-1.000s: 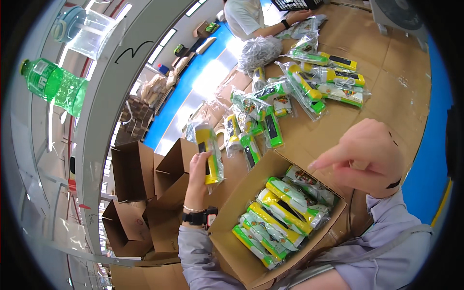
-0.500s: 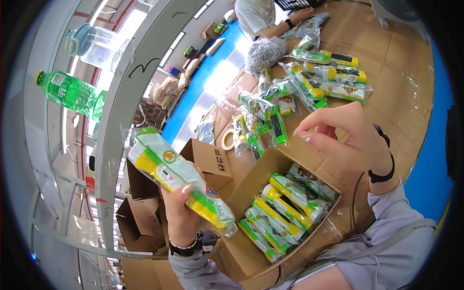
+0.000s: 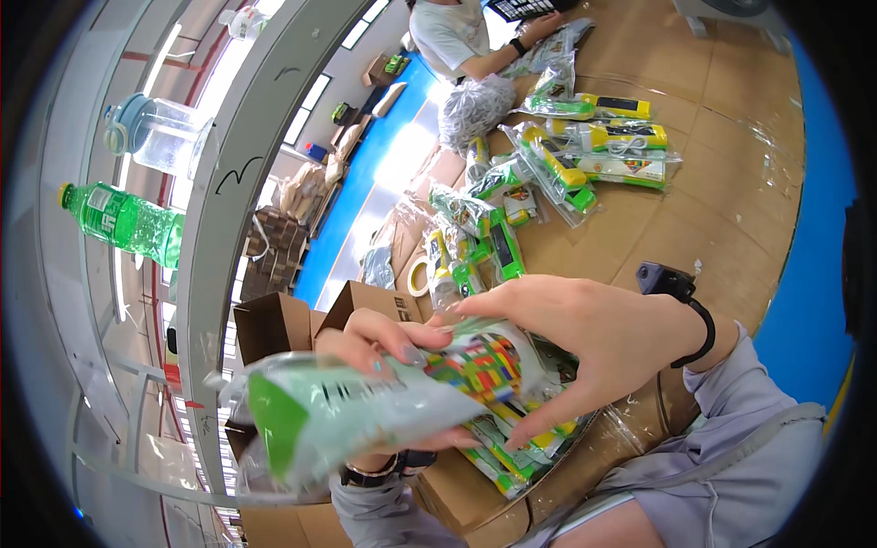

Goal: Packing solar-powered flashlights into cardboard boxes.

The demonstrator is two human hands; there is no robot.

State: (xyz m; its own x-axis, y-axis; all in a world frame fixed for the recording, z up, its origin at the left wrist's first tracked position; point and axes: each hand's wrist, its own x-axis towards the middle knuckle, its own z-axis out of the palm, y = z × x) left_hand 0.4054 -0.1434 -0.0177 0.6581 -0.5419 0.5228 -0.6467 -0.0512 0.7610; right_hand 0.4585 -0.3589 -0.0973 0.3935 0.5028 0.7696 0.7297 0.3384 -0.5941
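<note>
Close under the camera I hold a clear plastic packet [image 3: 365, 402] with green and white contents and a multicoloured card. My left hand [image 3: 384, 352] grips it from behind, fingers wrapped over its top edge. My right hand [image 3: 585, 338], with a black wristband, pinches the packet's right end between thumb and fingers. Under the packet stands an open cardboard box [image 3: 475, 493] with several similar green and yellow packets [image 3: 512, 447] stacked inside.
More green and yellow packets [image 3: 585, 146] lie spread over the cardboard-covered table [image 3: 722, 210]. A tape roll [image 3: 418, 274] sits among them. Another person in a white shirt [image 3: 452, 36] works at the far end. Empty cartons [image 3: 274, 324] stand at left. A green bottle [image 3: 123, 219] and a clear jug [image 3: 155, 137] rest on a shelf.
My left hand brought the packet from the left up in front of the camera, and my right hand moved down from above the box and took hold of its end.
</note>
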